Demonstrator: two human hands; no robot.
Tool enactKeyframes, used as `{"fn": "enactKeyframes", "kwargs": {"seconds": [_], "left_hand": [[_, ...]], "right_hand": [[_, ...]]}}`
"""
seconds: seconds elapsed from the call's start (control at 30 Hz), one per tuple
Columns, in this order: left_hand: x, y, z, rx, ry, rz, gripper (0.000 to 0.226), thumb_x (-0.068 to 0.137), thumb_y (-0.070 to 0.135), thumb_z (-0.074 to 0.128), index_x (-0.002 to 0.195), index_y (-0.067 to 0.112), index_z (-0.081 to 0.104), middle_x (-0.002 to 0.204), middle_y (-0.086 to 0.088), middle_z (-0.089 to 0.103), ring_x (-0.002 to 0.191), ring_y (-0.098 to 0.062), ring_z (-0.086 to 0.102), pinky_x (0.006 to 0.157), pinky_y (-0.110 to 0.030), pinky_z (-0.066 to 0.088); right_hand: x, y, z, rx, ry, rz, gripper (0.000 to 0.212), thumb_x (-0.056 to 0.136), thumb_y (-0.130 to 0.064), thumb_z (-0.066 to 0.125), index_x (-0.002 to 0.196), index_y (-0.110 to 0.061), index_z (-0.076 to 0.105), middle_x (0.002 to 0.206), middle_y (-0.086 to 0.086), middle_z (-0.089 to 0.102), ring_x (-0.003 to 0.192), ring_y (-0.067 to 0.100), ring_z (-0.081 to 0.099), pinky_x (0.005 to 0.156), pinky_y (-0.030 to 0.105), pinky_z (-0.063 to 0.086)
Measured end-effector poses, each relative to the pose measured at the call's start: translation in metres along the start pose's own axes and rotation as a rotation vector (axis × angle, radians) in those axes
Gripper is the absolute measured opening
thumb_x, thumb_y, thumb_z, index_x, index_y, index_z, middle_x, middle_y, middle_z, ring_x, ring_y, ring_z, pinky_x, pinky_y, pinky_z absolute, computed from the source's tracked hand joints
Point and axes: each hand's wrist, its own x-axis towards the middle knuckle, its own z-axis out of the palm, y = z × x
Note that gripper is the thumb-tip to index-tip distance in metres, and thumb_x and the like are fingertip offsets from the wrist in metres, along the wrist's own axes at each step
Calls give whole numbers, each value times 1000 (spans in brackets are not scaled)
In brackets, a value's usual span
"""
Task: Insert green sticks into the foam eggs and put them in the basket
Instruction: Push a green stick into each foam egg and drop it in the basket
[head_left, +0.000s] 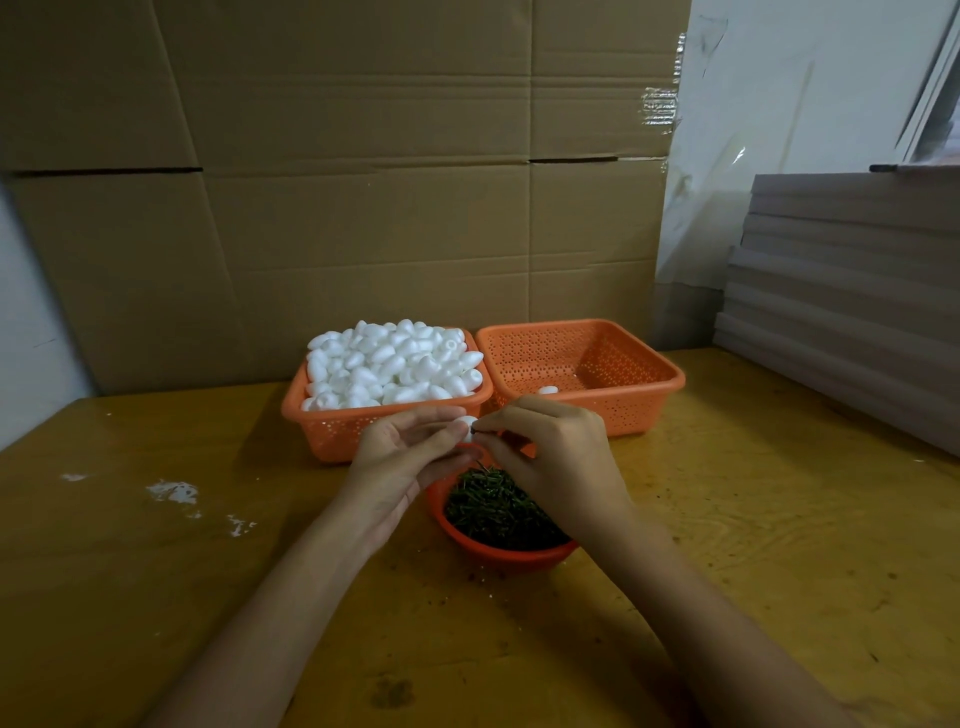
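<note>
My left hand (410, 457) pinches a white foam egg (469, 426) at its fingertips, above the table. My right hand (550, 452) pinches a green stick (476, 431) whose tip meets the egg's right end. Just below the hands stands a round orange bowl (470, 540) full of green sticks (498, 506). Behind the hands, the left orange basket (332, 431) is heaped with white foam eggs (395, 364). The right orange basket (634, 395) holds a single foam egg (547, 389) near its front left corner.
The wooden table (753, 519) has white foam crumbs (174, 491) at the left. A large cardboard sheet (337, 182) stands behind the baskets. A stack of grey boards (852, 301) lies at the right edge of the table.
</note>
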Motion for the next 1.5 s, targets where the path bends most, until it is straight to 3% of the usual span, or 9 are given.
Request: {"fn": "enactKeyframes", "kwargs": {"seconds": [0.37, 1.0, 1.23, 1.4, 1.5], "left_hand": [[0, 2, -1, -48, -20, 6, 37, 70, 25, 90, 106, 15, 85, 105, -21, 80, 94, -32, 81, 75, -26, 64], [-2, 3, 1, -30, 14, 55, 34, 65, 24, 93, 97, 16, 85, 102, -18, 79, 87, -28, 80, 72, -25, 64], [-2, 2, 1, 7, 32, 95, 51, 65, 20, 94, 110, 9, 73, 112, -21, 78, 94, -32, 80, 77, -30, 65], [-3, 2, 2, 24, 34, 116, 33, 67, 19, 93, 97, 14, 79, 111, -21, 78, 98, -33, 80, 79, -29, 64], [-3, 2, 2, 36, 46, 124, 34, 69, 16, 91, 100, 11, 80, 111, -20, 78, 99, -33, 79, 79, -30, 65]], "right_hand": [[1, 3, 3, 54, 35, 7, 8, 94, -15, 79, 101, -17, 82, 97, -8, 78, 87, 6, 73, 71, 33, 58], [-1, -1, 1, -76, 31, -27, 7, 92, -16, 81, 95, -11, 77, 87, -2, 75, 73, 14, 69, 59, 38, 55], [-1, -1, 4, -82, 9, 39, 8, 91, -21, 82, 95, -15, 77, 87, -6, 75, 73, 10, 67, 61, 35, 55], [-1, -2, 3, -75, -26, 56, 9, 94, -24, 79, 97, -15, 77, 89, -6, 75, 75, 11, 68, 63, 37, 56], [-1, -4, 2, -65, -35, 68, 9, 95, -24, 77, 98, -15, 77, 90, -6, 75, 76, 12, 68, 64, 38, 56]]}}
